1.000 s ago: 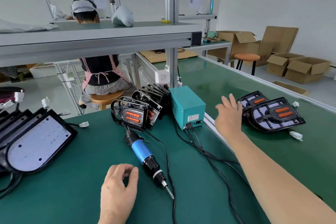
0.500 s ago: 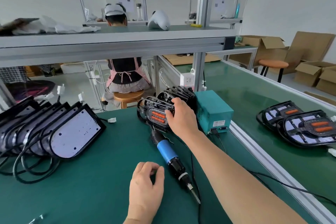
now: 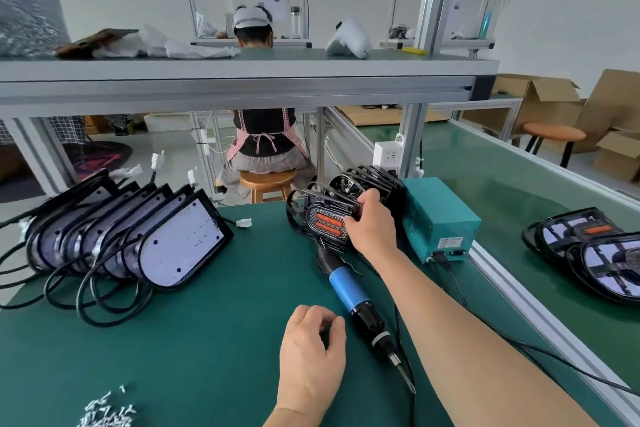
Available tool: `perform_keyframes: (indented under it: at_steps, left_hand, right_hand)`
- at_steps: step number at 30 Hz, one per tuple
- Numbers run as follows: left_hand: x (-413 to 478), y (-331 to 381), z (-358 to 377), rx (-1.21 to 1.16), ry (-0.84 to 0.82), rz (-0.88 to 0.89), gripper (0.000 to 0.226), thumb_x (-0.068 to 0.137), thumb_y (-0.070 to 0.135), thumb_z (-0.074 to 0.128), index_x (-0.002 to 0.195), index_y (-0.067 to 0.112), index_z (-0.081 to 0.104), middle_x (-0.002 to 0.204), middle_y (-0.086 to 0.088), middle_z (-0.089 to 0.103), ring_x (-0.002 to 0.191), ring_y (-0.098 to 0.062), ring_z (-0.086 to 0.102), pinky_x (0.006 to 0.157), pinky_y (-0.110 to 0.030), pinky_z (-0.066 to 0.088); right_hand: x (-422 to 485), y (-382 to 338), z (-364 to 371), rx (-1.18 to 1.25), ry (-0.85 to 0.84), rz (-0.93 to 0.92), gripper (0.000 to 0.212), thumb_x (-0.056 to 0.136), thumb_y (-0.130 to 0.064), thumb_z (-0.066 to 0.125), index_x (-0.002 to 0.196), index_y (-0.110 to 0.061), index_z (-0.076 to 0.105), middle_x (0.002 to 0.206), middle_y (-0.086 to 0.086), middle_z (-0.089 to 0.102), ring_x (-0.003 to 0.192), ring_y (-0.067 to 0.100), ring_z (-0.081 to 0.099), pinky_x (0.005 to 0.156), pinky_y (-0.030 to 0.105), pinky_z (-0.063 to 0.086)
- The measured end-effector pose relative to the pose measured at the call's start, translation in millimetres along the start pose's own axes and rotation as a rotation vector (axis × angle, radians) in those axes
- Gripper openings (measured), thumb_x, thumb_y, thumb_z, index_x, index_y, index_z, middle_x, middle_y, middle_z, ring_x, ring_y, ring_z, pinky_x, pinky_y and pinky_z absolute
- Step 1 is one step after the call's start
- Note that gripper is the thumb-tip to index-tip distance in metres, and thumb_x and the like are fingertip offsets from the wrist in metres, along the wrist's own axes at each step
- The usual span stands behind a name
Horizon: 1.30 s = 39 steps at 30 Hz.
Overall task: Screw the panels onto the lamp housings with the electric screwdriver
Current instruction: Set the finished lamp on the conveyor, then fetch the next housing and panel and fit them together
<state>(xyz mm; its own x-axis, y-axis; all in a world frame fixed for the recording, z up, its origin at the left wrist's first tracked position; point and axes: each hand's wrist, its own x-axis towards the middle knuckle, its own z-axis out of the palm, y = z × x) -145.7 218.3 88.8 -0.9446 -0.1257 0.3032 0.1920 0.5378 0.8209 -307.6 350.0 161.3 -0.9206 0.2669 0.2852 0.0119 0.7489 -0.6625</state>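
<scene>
Your right hand (image 3: 372, 227) — open over the bench a second ago — is now gripping the front panel (image 3: 325, 224). Your left hand (image 3: 311, 354) is resting loosely curled, empty, beside the electric screwdriver (image 3: 360, 302) — assembly is just beginning.

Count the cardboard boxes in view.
3: an open box behind the far bench, a flattened-looking box leaning by the wall, and a box at the right edge. More may be hidden.

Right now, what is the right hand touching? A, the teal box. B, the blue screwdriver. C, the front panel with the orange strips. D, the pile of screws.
C: the right hand grips the front panel of the leaning stack, while the screwdriver lies untouched on the mat.
</scene>
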Motion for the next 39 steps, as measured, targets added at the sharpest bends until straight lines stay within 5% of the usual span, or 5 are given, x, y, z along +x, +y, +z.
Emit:
perform_keyframes:
  at_steps: [4,18,26,34,39]
  left_hand:
    - [0.1,0.4,0.7,0.005,-0.004,0.006,0.011,0.093,0.024,0.064,0.083,0.020,0.066,0.088,0.013,0.057,0.086,-0.007,0.058,0.079,-0.023,0.048]
    - [0.2,2.2,-0.8,-0.019,-0.020,-0.018,0.013,0.095,0.028,0.061,0.088,0.018,0.065,0.091,0.012,0.056,0.089,-0.009,0.056,0.082,-0.026,0.048]
    - [1.0,1.9,-0.8,-0.007,-0.013,-0.003,0.014,0.094,0.027,0.062,0.086,0.017,0.065,0.088,0.011,0.055,0.087,-0.009,0.055,0.082,-0.024,0.047]
    - [1.1,3.4,-2.7,-0.024,-0.031,-0.041,0.012,0.094,0.026,0.062,0.086,0.018,0.066,0.089,0.012,0.057,0.088,-0.005,0.056,0.081,-0.021,0.046]
    - [2.5,5.8,-17.0,-0.203,-0.035,-0.162,0.012,0.093,0.016,0.064,0.083,0.021,0.068,0.090,0.007,0.062,0.086,0.001,0.058,0.075,-0.008,0.043]
  right_hand:
    - [-2.7,5.2,1.5,0.171,0.035,0.028,0.033,0.098,-0.016,0.063,0.129,-0.009,0.054,0.111,0.009,0.067,0.103,0.028,0.066,0.093,0.044,0.053]
    - [-19.3,17.5,-9.8,0.110,0.156,-0.048,0.039,0.103,-0.013,0.049,0.138,-0.028,0.045,0.105,0.005,0.059,0.084,0.024,0.057,0.073,0.039,0.045]
    - [-18.8,36.9,-17.6,-0.097,0.090,0.144,0.028,0.108,-0.026,0.037,0.130,-0.025,0.054,0.107,0.013,0.062,0.090,0.034,0.057,0.075,0.039,0.044]
    - [-22.4,25.7,-20.4,-0.048,0.321,0.113,0.006,0.102,-0.017,0.053,0.098,-0.018,0.048,0.095,0.002,0.057,0.079,0.025,0.053,0.070,0.035,0.038]
    - [-27.8,11.6,-18.8,0.041,0.452,0.054,0.005,0.105,-0.020,0.047,0.108,-0.015,0.045,0.083,-0.001,0.056,0.073,0.026,0.050,0.068,0.037,0.037]
